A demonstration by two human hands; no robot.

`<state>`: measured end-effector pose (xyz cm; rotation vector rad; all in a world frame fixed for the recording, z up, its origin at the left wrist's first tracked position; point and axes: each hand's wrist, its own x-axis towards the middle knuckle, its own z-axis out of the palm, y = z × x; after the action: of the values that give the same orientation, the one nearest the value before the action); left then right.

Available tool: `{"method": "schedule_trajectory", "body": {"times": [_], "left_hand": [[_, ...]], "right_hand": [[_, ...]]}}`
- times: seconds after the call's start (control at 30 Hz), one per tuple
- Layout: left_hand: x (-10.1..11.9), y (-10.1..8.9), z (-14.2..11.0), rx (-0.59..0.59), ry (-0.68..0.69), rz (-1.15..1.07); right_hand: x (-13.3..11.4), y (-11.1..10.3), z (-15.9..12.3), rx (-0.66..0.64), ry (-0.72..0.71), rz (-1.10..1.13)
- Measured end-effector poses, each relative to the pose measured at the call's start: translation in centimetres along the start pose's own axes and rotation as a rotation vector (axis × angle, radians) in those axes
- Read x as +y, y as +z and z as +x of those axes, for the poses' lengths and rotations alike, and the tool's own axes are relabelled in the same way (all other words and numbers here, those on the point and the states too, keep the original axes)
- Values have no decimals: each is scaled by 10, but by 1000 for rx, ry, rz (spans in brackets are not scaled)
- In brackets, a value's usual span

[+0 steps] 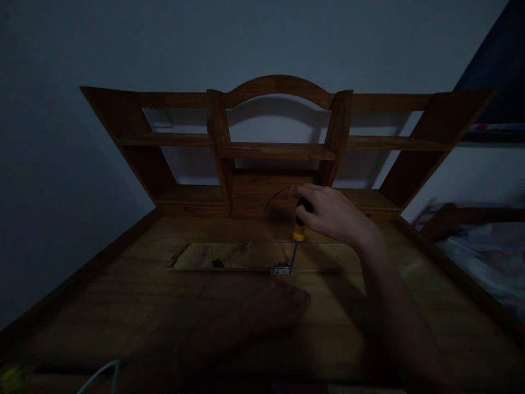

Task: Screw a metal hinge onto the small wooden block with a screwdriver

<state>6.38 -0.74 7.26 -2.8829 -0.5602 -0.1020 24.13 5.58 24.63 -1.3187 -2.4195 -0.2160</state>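
My right hand (334,214) is closed around a screwdriver (299,227) with a black and yellow handle, held nearly upright. Its thin shaft points down at a small metal hinge (283,268) on the front edge of a lighter wooden board (229,256) lying on the wooden desk (143,306). My left hand (283,305) lies in deep shadow on the desk just in front of the hinge, with its fingers curled together. Whether they hold anything is lost in the dark.
A wooden shelf unit (279,150) with several open compartments stands at the back of the desk against a pale wall. A bed with light bedding (488,262) is at the right. A white cable (98,375) curls at the near left edge.
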Motion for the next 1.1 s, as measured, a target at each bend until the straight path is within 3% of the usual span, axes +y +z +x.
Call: {"method": "schedule_trajectory", "body": {"times": [0.27, 0.57, 0.9, 1.1], "left_hand": [[0, -3, 3, -50, -7, -27], [-1, 4, 0, 17, -3, -15], [-2, 2, 2, -36, 12, -31], [0, 12, 1, 6, -9, -9]], "right_hand": [[-1, 5, 1, 46, 15, -60], [-5, 3, 1, 48, 49, -133], [-4, 1, 0, 34, 64, -169], [-3, 1, 0, 27, 67, -229]]}}
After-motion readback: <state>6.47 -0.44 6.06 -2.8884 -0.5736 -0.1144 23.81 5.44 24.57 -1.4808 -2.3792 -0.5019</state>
